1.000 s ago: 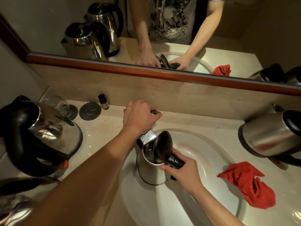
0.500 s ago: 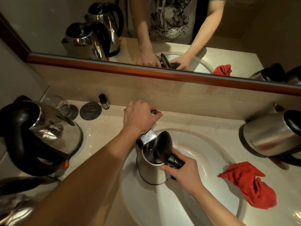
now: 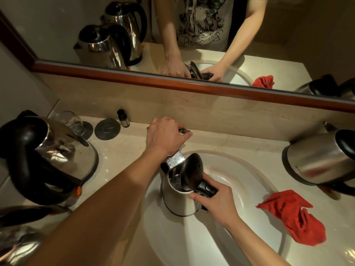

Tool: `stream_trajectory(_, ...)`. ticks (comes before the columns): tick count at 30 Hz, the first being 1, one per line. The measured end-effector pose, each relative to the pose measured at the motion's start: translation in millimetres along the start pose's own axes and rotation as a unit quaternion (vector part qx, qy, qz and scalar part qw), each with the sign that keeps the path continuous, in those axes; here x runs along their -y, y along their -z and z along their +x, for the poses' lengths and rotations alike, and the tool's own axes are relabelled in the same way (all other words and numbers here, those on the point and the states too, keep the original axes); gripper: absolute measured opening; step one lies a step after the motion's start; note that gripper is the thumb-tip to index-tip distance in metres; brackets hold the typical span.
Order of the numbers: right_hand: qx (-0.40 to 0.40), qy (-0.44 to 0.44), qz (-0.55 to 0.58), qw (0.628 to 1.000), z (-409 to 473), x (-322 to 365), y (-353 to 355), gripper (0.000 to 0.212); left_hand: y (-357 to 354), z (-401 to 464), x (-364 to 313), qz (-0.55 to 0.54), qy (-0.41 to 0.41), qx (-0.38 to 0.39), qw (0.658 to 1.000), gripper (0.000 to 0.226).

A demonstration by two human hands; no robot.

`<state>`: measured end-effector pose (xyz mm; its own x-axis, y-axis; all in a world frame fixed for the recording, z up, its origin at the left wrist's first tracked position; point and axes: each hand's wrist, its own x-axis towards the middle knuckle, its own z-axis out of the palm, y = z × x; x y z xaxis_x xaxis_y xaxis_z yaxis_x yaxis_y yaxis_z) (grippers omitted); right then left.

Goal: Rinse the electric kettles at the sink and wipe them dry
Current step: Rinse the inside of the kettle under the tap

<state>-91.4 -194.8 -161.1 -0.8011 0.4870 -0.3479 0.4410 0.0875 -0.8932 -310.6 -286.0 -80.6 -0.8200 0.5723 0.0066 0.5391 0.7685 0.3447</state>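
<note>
A steel kettle (image 3: 176, 200) stands upright in the white sink basin (image 3: 230, 237) with its black lid (image 3: 192, 171) flipped up. My right hand (image 3: 217, 200) grips its black handle. The chrome tap spout (image 3: 175, 159) ends just above the kettle's open mouth, where water glints inside. My left hand (image 3: 166, 136) grips the tap handle behind the basin. A red cloth (image 3: 292, 214) lies crumpled on the counter right of the basin.
A large steel kettle (image 3: 57, 154) with a black handle stands on the counter at left. Another kettle (image 3: 322, 160) sits at the far right. A glass (image 3: 71, 120), a round coaster (image 3: 107, 129) and a small dark bottle (image 3: 123, 118) stand by the back wall under the mirror.
</note>
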Motion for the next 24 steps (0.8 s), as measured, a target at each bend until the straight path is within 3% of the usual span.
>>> stream_trajectory(24,0.006,-0.005,0.005,1.0,3.8,-4.0,0.6,0.078,-3.8,1.9,2.0,0.003,-0.002,-0.005,1.0,0.041)
